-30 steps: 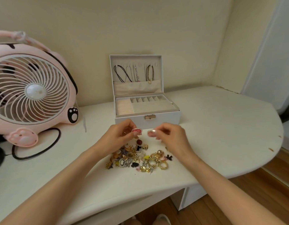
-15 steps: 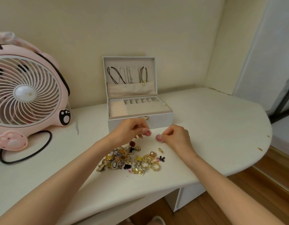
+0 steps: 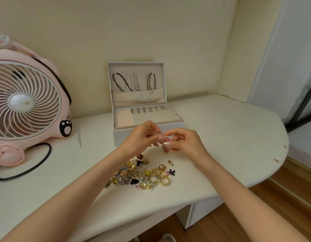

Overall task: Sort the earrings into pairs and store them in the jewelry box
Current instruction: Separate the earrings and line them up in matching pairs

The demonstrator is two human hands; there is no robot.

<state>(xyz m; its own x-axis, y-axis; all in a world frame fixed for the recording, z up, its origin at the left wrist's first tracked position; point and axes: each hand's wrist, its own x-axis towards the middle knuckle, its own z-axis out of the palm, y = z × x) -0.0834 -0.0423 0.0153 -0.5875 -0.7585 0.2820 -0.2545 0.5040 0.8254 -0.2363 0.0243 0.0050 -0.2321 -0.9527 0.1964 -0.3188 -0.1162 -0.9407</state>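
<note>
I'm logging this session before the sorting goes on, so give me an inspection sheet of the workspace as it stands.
Surface: white desk, marks near its right edge.
Job's things: jewelry box open, necklaces hanging in lid, tray compartments look empty; earring pile loose in front of it.
Clutter: pink fan at left.
Grippers: left hand and right hand meet fingertip to fingertip above the pile; what they pinch is too blurred to tell.
Cables: black cable looped beside fan.
Surroundings: cream wall, wooden floor.

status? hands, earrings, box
Left hand and right hand together above table, fingers pinching something small. Earring pile unsorted. Jewelry box open, path clear.
</note>
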